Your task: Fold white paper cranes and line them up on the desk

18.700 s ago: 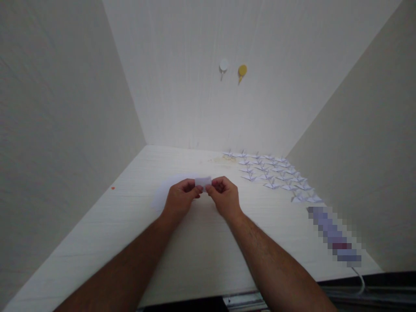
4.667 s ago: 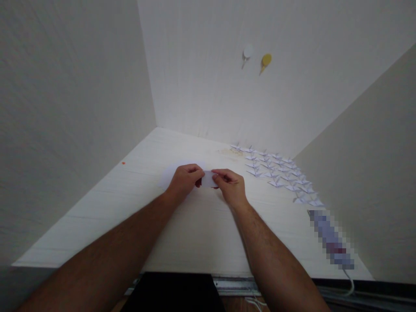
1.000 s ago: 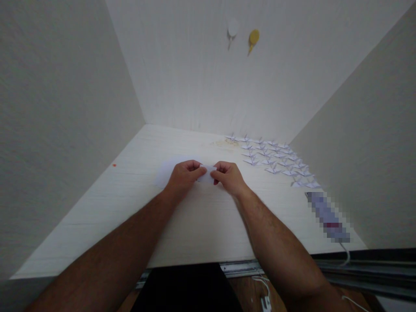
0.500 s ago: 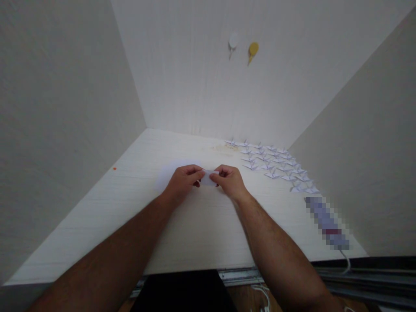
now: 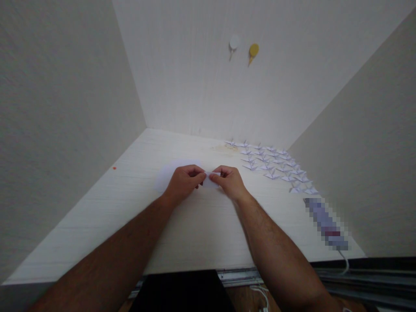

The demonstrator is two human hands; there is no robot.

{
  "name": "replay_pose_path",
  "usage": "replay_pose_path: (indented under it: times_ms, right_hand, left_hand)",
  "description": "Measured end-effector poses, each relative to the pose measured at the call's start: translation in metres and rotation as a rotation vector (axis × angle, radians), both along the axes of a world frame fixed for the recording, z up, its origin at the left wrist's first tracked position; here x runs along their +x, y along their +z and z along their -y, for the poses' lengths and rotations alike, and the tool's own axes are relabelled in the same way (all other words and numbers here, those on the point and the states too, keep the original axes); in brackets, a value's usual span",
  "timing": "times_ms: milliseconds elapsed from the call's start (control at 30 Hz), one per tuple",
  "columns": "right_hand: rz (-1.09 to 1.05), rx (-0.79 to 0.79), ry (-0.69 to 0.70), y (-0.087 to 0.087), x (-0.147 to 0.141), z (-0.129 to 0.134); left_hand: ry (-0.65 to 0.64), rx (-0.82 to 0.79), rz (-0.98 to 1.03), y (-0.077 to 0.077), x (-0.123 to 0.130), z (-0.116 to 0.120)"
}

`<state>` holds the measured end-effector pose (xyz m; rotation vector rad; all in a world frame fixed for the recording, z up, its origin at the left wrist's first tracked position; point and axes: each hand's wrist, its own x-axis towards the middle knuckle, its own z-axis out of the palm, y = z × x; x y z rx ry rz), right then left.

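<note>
Between my fingertips is a small piece of white paper, held just over the middle of the white table. My left hand pinches its left side between thumb and fingers. From the other side my right hand grips the paper, the thumb pressed on its face. The hands are close together, with only a narrow gap between the thumbs. Fingers cover much of the paper, so its exact folds cannot be made out. Pale paper seems to lie on the table to the left, partly behind my left hand.
Rows of white folded paper cranes stand at the back right. In front of them lies a blurred-out long object with a white cord. White and yellow hooks hang on the back wall. A small orange speck is at the left edge.
My left thumb and fingertips have shifted slightly right along the paper, narrowing the gap to the right thumb. The right hand stays almost in place.
</note>
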<state>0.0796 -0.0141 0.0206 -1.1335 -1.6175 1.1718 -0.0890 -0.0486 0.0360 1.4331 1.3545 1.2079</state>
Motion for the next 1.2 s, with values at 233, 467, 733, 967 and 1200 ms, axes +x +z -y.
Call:
replay_pose_path:
  times_ms: [233,467,733,967,1200]
  right_hand:
    - [-0.082,-0.056,0.063,0.002,-0.001,0.001]
    - [-0.020,-0.035,0.061,0.005,-0.002,0.001]
    - [0.054,0.040,0.033,0.006,-0.002,-0.002]
    - [0.102,0.083,0.037,0.007,-0.002,0.002]
    - [0.145,0.072,0.057,0.008,-0.002,0.000]
  left_hand:
    - [0.018,0.001,0.012,0.000,0.001,0.000]
    - [0.075,-0.022,-0.004,0.004,0.002,0.000]
    - [0.066,-0.057,0.012,-0.008,-0.003,-0.007]
    - [-0.055,-0.059,-0.066,-0.006,-0.005,-0.007]
    - [-0.012,0.006,-0.154,-0.002,-0.005,-0.005]
